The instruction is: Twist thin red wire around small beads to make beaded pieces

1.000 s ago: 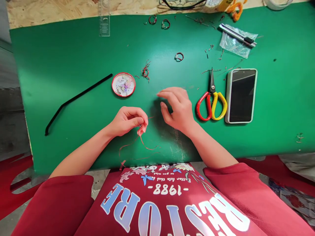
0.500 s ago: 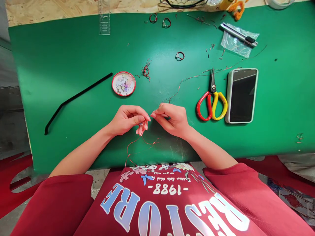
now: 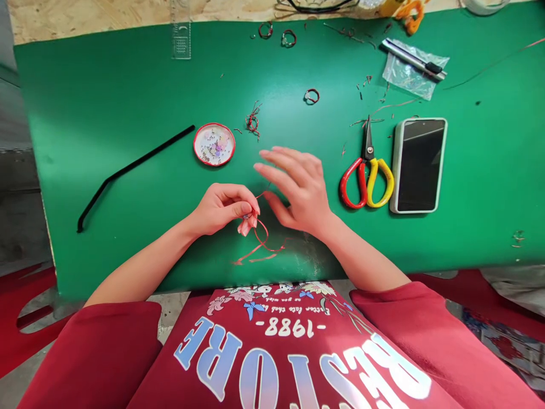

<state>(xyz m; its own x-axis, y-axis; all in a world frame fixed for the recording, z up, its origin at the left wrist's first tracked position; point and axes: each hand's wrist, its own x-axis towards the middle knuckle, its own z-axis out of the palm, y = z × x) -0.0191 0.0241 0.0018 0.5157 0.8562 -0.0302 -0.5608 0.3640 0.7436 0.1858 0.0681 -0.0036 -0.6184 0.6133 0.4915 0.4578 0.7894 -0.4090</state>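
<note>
My left hand (image 3: 221, 209) is closed, thumb and fingers pinching a thin red cord (image 3: 267, 230). A small shiny piece shows at its fingertips, too small to name. Loose ends of the cord hang below these fingers over the green mat. To the right, my right hand (image 3: 300, 190) is open, its fingers stretched out and spread. A strand runs from the left fingertips towards the right thumb; whether the thumb touches it I cannot tell. Beyond the left hand lies a red-rimmed lid (image 3: 195, 146) with tiny beads in it.
Scissors (image 3: 369, 152) with red and yellow handles lie right of my hands, beside a phone (image 3: 419, 167). A cutter knife (image 3: 411, 58) rests on a plastic bag. Farther back are a finished-looking cord ring (image 3: 312, 96) and a tangled red cord (image 3: 252, 122). A black bent rod (image 3: 136, 165) lies left.
My right hand has opened from a pinch and spread its fingers. The long strand on the right has swept outward, and the loose ends below have swung right. My left hand keeps its place.
</note>
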